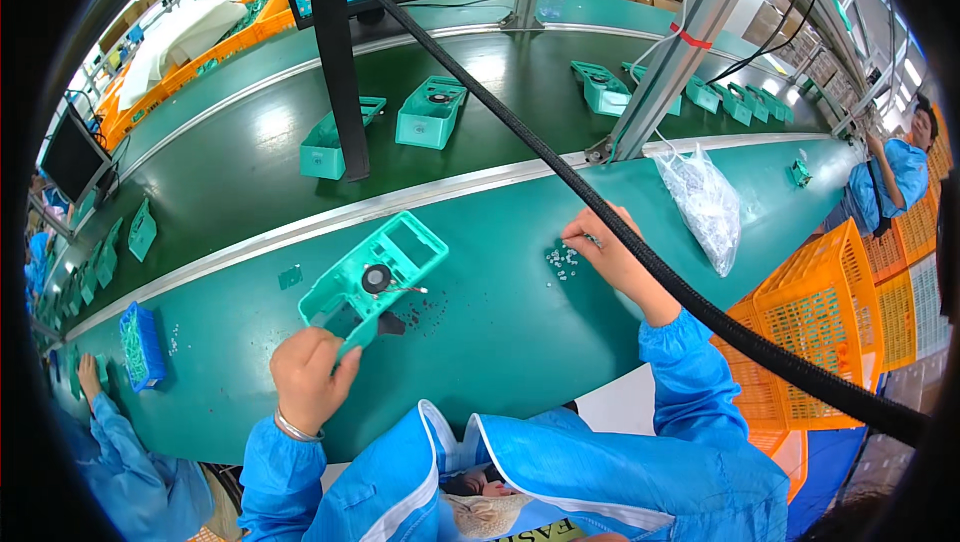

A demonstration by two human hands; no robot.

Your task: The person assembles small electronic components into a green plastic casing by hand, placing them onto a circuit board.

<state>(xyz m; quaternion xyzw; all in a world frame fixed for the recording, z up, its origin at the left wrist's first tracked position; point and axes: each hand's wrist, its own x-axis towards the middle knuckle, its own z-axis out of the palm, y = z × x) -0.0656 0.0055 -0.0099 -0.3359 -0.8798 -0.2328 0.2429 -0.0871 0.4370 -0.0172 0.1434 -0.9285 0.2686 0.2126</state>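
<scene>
The left hand [312, 382], closed, gripped the near end of a green housing [347, 277] over the tabletop [500, 352], where steadiness seemed key; beyond, the right hand [612, 254] pinched nearly closed, its catch indiscernible, at clear pieces [562, 262] apparently best lifted singly.

Smooth plastic housing [361, 260], crinkled plastic bag [702, 204]

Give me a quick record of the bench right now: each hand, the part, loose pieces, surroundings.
Left hand: holding the green housing by its near end
Right hand: at the small clear pieces; whether it grips one is unclear
Part detail: round black component inside the housing
Right side: clear plastic bag on the bench
Left side: blue bin
</scene>
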